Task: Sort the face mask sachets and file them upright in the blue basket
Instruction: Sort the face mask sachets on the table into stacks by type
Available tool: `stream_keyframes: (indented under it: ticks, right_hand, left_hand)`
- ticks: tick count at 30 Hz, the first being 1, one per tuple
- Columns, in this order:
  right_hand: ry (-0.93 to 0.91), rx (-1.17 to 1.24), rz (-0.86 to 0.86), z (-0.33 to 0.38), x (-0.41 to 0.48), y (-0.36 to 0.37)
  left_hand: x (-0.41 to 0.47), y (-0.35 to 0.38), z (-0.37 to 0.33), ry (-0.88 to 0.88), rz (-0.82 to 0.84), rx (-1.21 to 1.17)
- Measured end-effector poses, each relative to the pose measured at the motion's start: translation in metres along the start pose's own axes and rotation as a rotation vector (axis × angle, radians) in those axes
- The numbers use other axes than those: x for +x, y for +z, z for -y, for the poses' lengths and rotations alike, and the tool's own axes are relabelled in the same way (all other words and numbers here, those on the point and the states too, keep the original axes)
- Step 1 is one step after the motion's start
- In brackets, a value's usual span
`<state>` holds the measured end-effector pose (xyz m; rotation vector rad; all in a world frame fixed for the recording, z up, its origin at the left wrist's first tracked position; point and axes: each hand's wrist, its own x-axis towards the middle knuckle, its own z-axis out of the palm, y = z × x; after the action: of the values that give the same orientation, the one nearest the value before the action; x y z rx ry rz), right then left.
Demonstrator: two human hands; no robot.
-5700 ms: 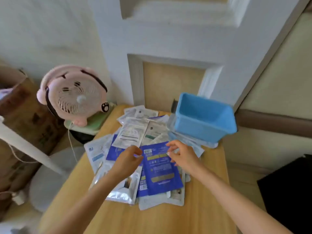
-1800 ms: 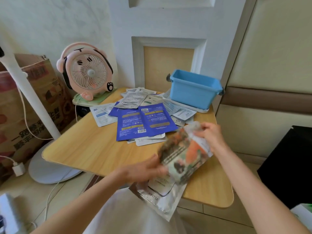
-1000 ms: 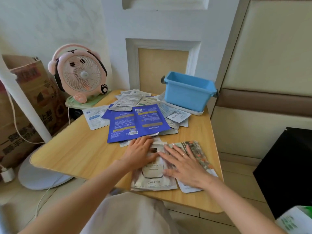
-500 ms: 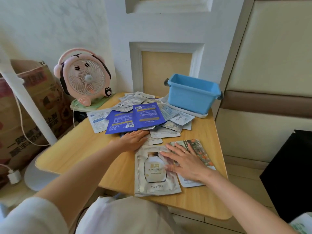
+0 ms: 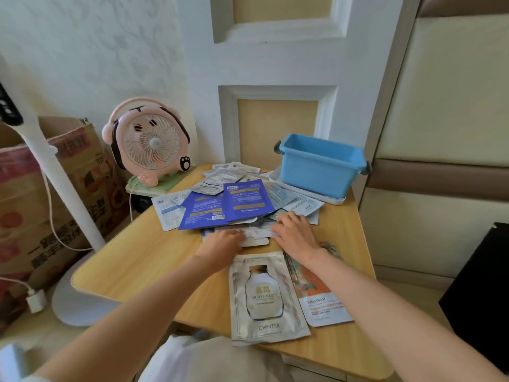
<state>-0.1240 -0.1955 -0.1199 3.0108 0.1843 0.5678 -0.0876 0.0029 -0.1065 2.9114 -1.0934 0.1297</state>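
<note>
Wooden table (image 5: 137,266) under everything. Heap of sachets (image 5: 242,199) lying flat, just left of the blue basket (image 5: 319,172). Pink fan (image 5: 148,144) well left of the basket. Silver sachet (image 5: 267,299) and orange sachet (image 5: 319,296) side by side, well in front of the basket. Right hand (image 5: 296,232) flat, fingers spread, on the heap's near edge. Left hand (image 5: 223,242) touching a white sachet (image 5: 256,239); grip impossible to tell.
</note>
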Motion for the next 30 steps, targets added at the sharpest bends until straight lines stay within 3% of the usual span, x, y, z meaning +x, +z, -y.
stream_keyframes:
  ticks: [2,4,9,11,14,16,22,24,27,30]
  right_hand:
    - [-0.121,-0.188,-0.091,-0.003,0.001,0.007]
    - [-0.185,-0.203,-0.194,-0.009,0.002,0.008]
    - [-0.173,0.161,-0.69,-0.014,0.019,-0.06]
    - [-0.126,0.258,-0.755,-0.014,0.024,-0.099]
    - [0.012,0.449,-0.571,-0.015,0.029,-0.121]
    - [0.098,0.585,-0.457,-0.017,0.029,-0.116]
    - [0.201,0.793,-0.358,-0.014,0.019,-0.098]
    - [0.204,0.818,-0.287,-0.013,0.017,-0.096]
    - [0.178,0.792,-0.049,-0.01,0.001,-0.089]
    - [0.013,0.585,0.234,0.011,-0.038,-0.069]
  left_hand:
    - [-0.003,0.002,0.007,-0.088,0.006,-0.138]
    - [-0.007,0.004,0.009,-0.169,-0.044,-0.324]
    - [-0.016,-0.014,-0.009,-0.177,-0.311,-0.79]
    - [-0.013,-0.033,-0.023,-0.176,-0.364,-1.034]
    - [-0.008,-0.053,-0.037,-0.191,-0.326,-1.368]
    - [-0.01,-0.059,-0.042,-0.226,-0.248,-1.458]
    - [-0.025,-0.054,-0.044,-0.209,-0.102,-1.424]
    - [-0.031,-0.052,-0.042,-0.292,-0.194,-1.395]
    - [-0.05,-0.04,-0.025,-0.507,-0.397,-1.334]
    - [-0.077,-0.016,-0.001,-0.707,-0.336,-1.21]
